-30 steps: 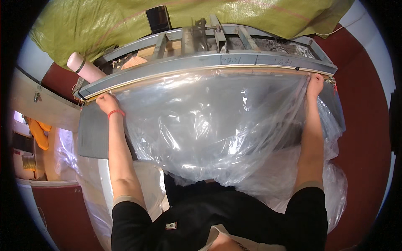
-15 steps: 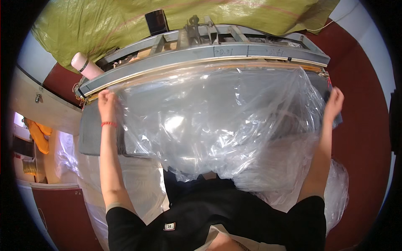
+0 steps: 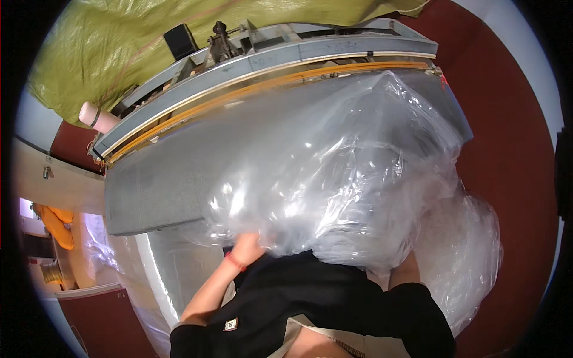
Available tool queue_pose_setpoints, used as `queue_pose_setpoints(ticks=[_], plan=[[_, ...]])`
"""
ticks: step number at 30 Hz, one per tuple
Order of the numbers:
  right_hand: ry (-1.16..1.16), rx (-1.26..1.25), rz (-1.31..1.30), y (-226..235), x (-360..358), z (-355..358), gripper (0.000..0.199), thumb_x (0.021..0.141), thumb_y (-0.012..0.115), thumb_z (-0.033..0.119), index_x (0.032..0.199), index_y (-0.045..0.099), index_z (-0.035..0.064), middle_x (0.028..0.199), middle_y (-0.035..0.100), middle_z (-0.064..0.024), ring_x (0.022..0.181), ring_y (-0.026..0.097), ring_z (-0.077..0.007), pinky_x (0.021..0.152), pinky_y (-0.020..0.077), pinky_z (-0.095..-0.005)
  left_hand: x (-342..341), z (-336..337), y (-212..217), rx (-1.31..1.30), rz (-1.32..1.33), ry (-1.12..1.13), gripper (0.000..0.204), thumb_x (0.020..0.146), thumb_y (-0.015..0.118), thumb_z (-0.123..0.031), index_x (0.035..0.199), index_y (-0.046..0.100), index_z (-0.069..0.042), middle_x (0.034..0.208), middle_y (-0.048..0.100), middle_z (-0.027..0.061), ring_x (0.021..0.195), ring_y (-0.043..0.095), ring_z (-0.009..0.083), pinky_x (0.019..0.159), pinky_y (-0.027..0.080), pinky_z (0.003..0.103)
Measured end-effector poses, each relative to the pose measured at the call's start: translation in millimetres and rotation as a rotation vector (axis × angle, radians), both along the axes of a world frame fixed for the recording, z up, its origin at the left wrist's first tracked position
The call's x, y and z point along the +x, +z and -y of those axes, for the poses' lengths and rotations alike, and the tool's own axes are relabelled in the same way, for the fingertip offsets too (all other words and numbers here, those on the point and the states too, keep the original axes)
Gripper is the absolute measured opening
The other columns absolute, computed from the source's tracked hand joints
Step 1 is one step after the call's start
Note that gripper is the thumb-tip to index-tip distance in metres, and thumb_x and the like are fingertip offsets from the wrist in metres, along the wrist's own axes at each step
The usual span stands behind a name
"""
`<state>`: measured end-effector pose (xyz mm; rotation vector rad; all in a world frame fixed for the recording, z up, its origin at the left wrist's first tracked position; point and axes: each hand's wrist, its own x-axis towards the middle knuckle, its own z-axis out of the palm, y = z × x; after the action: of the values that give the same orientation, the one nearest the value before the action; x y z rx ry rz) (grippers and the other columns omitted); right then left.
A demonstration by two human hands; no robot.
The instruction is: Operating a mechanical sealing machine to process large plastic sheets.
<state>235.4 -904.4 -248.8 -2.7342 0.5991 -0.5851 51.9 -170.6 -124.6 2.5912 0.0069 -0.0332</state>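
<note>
A large clear plastic sheet [image 3: 352, 179] lies crumpled over a grey padded board [image 3: 155, 185]. Close to my waist, my left hand [image 3: 248, 249] is closed on the sheet's near edge, with a red bracelet at the wrist. My right forearm [image 3: 407, 271] goes in under the bunched plastic near my right side. That hand and its fingers are hidden by the film. The sheet covers the middle and right of the board, while the board's left part is bare.
Behind the board runs a grey metal frame [image 3: 262, 59] with an orange strip [image 3: 239, 92] along it. A phone [image 3: 180, 42] and a pink cylinder [image 3: 98, 117] rest by it. More clear plastic [image 3: 471, 256] hangs at the right over the dark red floor [image 3: 513, 197].
Both hands have come from the board's far corners back toward my body. The plastic has gathered rightward and nearer, uncovering the board's left part. The view has shifted and tilted slightly.
</note>
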Motion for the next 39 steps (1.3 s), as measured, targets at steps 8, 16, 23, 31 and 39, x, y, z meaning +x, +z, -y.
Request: queue_pose_setpoints(ticks=[8, 16, 23, 31, 39], plan=[[-0.212, -0.082, 0.1, 51.8, -121.4, 61.1, 0.041, 0.079, 0.056, 0.032, 0.104, 0.053, 0.0, 0.1, 0.056, -0.018, 0.09, 0.054, -0.0272, 0.079, 0.0423, -0.0359, 118.9, 116.4, -45.3, -0.088, 0.327, -0.486, 0.03, 0.075, 0.056, -0.014, 0.104, 0.052, -0.005, 0.101, 0.051, 0.0148, 0.091, 0.051, 0.0286, 0.08, 0.041, 0.035], [-0.318, -0.213, 0.203, 141.1, -175.6, 130.7, 0.043, 0.078, 0.057, 0.031, 0.106, 0.052, -0.0011, 0.103, 0.055, -0.0188, 0.092, 0.054, -0.0286, 0.08, 0.042, -0.0364, 98.8, 100.4, 23.0, -0.219, 0.13, -0.651, 0.043, 0.076, 0.054, -0.013, 0.118, 0.044, -0.01, 0.131, 0.034, 0.0106, 0.112, 0.043, 0.0289, 0.087, 0.041, 0.039], [-0.25, -0.252, 0.292, 210.7, -90.7, 112.9, 0.045, 0.077, 0.058, 0.03, 0.108, 0.051, -0.0021, 0.106, 0.054, -0.0194, 0.094, 0.053, -0.0299, 0.082, 0.0417, -0.0369, -39.8, -89.8, -49.7, -0.183, 0.183, 0.304, 0.026, 0.076, 0.054, -0.009, 0.101, 0.057, -0.003, 0.098, 0.059, 0.0149, 0.091, 0.056, 0.0287, 0.079, 0.044, 0.034], [0.048, -0.151, 0.333, 191.8, 137.1, -65.9, 0.048, 0.077, 0.059, 0.029, 0.11, 0.049, -0.0032, 0.109, 0.052, -0.0201, 0.097, 0.052, -0.0314, 0.083, 0.0415, -0.0374, -182.6, -257.7, -88.0, 0.143, 0.28, 1.148, 0.028, 0.075, 0.054, -0.012, 0.102, 0.056, -0.003, 0.101, 0.055, 0.0183, 0.096, 0.052, 0.0318, 0.083, 0.041, 0.036], [0.622, -0.056, 0.297, 223.8, 196.7, -350.4, 0.048, 0.082, 0.054, 0.026, 0.121, 0.041, 0.0003, 0.122, 0.045, -0.0166, 0.108, 0.046, -0.029, 0.092, 0.035, -0.0339, -328.4, -299.5, -69.6, 0.486, -0.011, 1.367, 0.019, 0.076, 0.044, -0.008, 0.092, 0.055, -0.003, 0.097, 0.056, 0.0179, 0.093, 0.053, 0.0318, 0.079, 0.043, 0.039]])
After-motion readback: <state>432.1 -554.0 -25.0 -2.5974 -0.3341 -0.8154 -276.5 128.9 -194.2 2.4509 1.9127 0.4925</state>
